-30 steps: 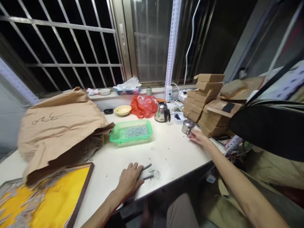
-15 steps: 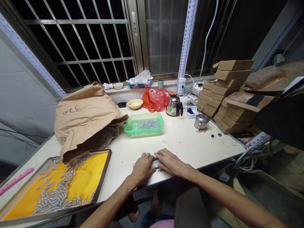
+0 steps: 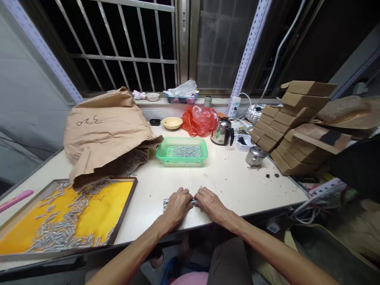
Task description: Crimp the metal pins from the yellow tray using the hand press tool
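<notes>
Near the front edge of the white table, my left hand (image 3: 178,206) and my right hand (image 3: 210,202) lie close together with fingers curled down. Between their fingertips shows a short stretch of a narrow metal strip (image 3: 192,201), and both hands grip it. To the left of my left hand sticks out a flat metal end with small holes (image 3: 165,204); whether it is one piece with the strip is hidden under the hand. Beyond the hands stands a green plastic basket (image 3: 160,154) with many small metal pins (image 3: 187,151) in it.
At left, a yellow-lined tray (image 3: 111,209) holds loose metal pins, with a brown paper bag (image 3: 103,134) over its back edge. A kettle (image 3: 220,132), a lidded metal pot (image 3: 255,156) and stacked cardboard boxes (image 3: 297,154) stand at the right. A pink-handled tool (image 3: 16,200) lies far left.
The view has shifted slightly. My right hand's fingers have curled in more closely round the strip, and less of the metal shows between my hands. More of the holed end shows at left.
</notes>
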A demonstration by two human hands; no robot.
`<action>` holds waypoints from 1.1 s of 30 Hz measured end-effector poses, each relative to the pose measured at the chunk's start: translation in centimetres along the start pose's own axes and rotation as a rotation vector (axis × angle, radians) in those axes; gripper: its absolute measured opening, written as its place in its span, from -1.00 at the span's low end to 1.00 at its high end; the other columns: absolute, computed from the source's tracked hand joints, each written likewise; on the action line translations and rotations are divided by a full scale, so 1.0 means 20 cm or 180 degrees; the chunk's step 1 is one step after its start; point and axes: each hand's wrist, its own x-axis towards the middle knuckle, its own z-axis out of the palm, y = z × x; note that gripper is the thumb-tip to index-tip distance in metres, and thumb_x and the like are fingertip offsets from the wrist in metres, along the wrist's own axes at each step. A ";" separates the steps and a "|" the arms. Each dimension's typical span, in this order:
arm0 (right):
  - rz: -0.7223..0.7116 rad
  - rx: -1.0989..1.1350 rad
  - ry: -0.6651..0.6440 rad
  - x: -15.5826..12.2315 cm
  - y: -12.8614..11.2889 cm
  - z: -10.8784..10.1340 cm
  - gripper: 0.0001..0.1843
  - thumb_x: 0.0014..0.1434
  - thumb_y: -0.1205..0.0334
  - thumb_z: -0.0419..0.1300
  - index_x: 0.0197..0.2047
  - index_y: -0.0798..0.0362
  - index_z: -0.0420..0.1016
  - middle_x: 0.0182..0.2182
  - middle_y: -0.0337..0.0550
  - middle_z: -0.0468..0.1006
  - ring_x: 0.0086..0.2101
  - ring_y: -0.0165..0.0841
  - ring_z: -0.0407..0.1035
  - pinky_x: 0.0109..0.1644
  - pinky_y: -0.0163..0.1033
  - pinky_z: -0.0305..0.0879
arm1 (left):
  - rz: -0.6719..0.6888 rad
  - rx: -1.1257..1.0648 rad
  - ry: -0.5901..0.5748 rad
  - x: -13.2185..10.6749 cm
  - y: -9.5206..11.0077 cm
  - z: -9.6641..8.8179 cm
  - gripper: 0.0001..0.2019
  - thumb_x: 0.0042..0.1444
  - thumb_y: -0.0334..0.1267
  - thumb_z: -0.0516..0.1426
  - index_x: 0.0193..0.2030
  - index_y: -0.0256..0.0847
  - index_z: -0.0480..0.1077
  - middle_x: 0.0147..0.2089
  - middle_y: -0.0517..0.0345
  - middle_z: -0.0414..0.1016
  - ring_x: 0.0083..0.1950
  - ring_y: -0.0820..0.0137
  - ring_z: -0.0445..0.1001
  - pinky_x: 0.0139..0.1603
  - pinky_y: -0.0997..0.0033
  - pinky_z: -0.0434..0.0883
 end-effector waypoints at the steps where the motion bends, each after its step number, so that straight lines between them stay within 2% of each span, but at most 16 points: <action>1: 0.0024 0.0008 0.0046 -0.01 0.00 0.00 -0.99 0.19 0.33 0.13 -0.28 0.07 0.36 -0.32 -0.13 0.41 -0.23 -0.27 0.28 -0.11 -0.17 0.27 | -0.0014 -0.0005 0.0004 -0.01 0.01 0.00 -0.85 0.14 -0.30 0.06 -0.21 -0.19 0.45 -0.20 0.05 0.43 -0.07 0.24 0.32 -0.11 0.30 0.31; 3: 0.0043 0.0047 0.0120 -0.03 -0.01 -0.01 -0.91 0.18 0.32 0.14 -0.20 0.07 0.38 -0.30 -0.11 0.42 -0.21 -0.25 0.30 -0.10 -0.14 0.29 | -0.0043 -0.0080 0.0017 -0.03 0.01 0.02 -0.82 0.14 -0.29 0.07 -0.14 -0.18 0.43 -0.16 0.04 0.44 -0.05 0.22 0.33 -0.07 0.27 0.32; 5: -0.0005 0.0127 0.0197 -0.07 -0.01 -0.01 -0.70 0.16 0.26 0.16 -0.01 0.06 0.33 -0.18 -0.05 0.42 -0.13 -0.21 0.30 -0.06 -0.09 0.30 | 0.0006 -0.0279 0.0146 -0.07 0.00 0.03 -0.69 0.11 -0.27 0.11 0.02 -0.16 0.34 -0.05 0.04 0.43 0.03 0.21 0.31 0.03 0.22 0.30; 7: -0.0122 0.0198 0.0327 -0.13 -0.01 0.00 -0.53 0.15 0.14 0.15 0.12 0.05 0.25 -0.02 0.03 0.36 -0.02 -0.15 0.26 0.01 -0.03 0.28 | 0.0066 -0.0529 0.0389 -0.13 -0.04 0.04 -0.47 0.05 -0.24 0.18 0.18 -0.17 0.19 0.15 0.00 0.32 0.17 0.20 0.23 0.15 0.20 0.24; 9: -0.0229 0.0173 0.0437 -0.18 -0.01 0.02 -0.51 0.19 0.09 0.09 0.17 0.04 0.22 0.11 0.07 0.26 0.11 -0.09 0.14 0.11 0.05 0.19 | -0.0103 -0.0752 0.0724 -0.22 -0.10 0.04 -0.37 0.04 -0.22 0.19 0.24 -0.21 0.10 0.26 -0.05 0.18 0.25 0.21 0.15 0.21 0.22 0.19; 10: -0.0276 0.0174 0.0467 -0.20 -0.01 0.03 -0.50 0.21 0.06 0.07 0.18 0.03 0.22 0.13 0.05 0.24 0.13 -0.07 0.10 0.14 0.08 0.14 | -0.0288 -0.0844 0.0891 -0.26 -0.14 0.03 -0.42 0.06 -0.23 0.17 0.23 -0.23 0.13 0.24 -0.06 0.20 0.24 0.23 0.17 0.19 0.25 0.20; 12: -0.0265 0.0270 0.0512 -0.23 -0.04 0.05 -0.51 0.23 0.03 0.04 0.18 0.02 0.23 0.10 0.03 0.28 0.11 -0.10 0.13 0.14 0.05 0.13 | -0.0757 -0.0977 0.1160 -0.36 -0.21 0.01 -0.61 0.13 -0.26 0.09 0.12 -0.24 0.28 0.10 -0.04 0.36 0.12 0.29 0.30 0.12 0.31 0.26; 14: -0.0139 0.0385 0.0570 -0.23 -0.08 0.07 -0.54 0.24 0.02 0.03 0.15 0.02 0.26 0.01 0.01 0.35 0.03 -0.15 0.21 0.08 -0.03 0.19 | -0.1137 -0.1017 0.1223 -0.44 -0.25 -0.01 -0.76 0.16 -0.27 0.04 -0.07 -0.24 0.43 -0.10 0.01 0.45 -0.05 0.33 0.40 0.00 0.36 0.31; 16: -0.0031 0.0423 0.0592 -0.21 -0.14 0.07 -0.58 0.25 0.05 0.02 0.12 0.03 0.30 -0.07 0.00 0.39 -0.06 -0.18 0.25 -0.01 -0.08 0.24 | -0.1352 -0.0993 0.1099 -0.50 -0.28 -0.02 -0.79 0.15 -0.27 0.03 -0.25 -0.24 0.48 -0.24 0.05 0.47 -0.18 0.36 0.42 -0.13 0.41 0.31; 19: 0.0042 0.0310 0.0575 -0.13 -0.22 0.08 -0.68 0.26 0.17 0.03 0.04 0.03 0.36 -0.20 -0.04 0.41 -0.19 -0.21 0.25 -0.13 -0.12 0.23 | -0.1600 -0.1012 0.0834 -0.51 -0.27 -0.01 -0.75 0.14 -0.22 0.03 -0.42 -0.24 0.48 -0.36 0.08 0.47 -0.30 0.40 0.41 -0.27 0.45 0.27; 23: 0.0198 0.0108 0.0667 -0.08 -0.26 0.10 -0.79 0.23 0.35 0.05 -0.11 0.01 0.44 -0.34 -0.11 0.40 -0.28 -0.24 0.21 -0.24 -0.18 0.15 | -0.2054 -0.1052 0.0474 -0.45 -0.20 0.01 -0.72 0.03 -0.05 0.10 -0.48 -0.21 0.46 -0.38 0.10 0.49 -0.32 0.39 0.41 -0.37 0.46 0.18; 26: 0.0204 0.0170 0.0843 -0.08 -0.27 0.12 -0.83 0.19 0.39 0.10 -0.19 -0.01 0.45 -0.37 -0.14 0.39 -0.28 -0.26 0.21 -0.25 -0.20 0.10 | -0.2319 -0.1087 0.0192 -0.40 -0.19 0.02 -0.76 -0.09 -0.05 0.16 -0.51 -0.20 0.44 -0.46 0.15 0.48 -0.37 0.39 0.41 -0.46 0.48 0.11; 29: 0.0158 0.0251 0.1061 -0.05 -0.26 0.16 -0.83 0.12 0.45 0.17 -0.27 -0.03 0.43 -0.42 -0.22 0.38 -0.33 -0.29 0.21 -0.28 -0.21 0.06 | -0.2388 -0.1200 0.0088 -0.33 -0.24 0.03 -0.82 -0.17 -0.17 0.16 -0.62 -0.21 0.37 -0.61 0.23 0.36 -0.48 0.43 0.34 -0.53 0.48 0.03; 33: 0.0072 0.0144 0.1321 0.02 -0.16 0.22 -0.82 0.08 0.47 0.21 -0.32 -0.03 0.39 -0.42 -0.28 0.38 -0.34 -0.33 0.22 -0.27 -0.22 0.04 | -0.2154 -0.1721 -0.0070 -0.26 -0.28 0.04 -0.65 -0.23 -0.18 0.18 -0.81 -0.20 0.11 -0.80 0.36 -0.01 -0.67 0.54 0.08 -0.61 0.48 -0.07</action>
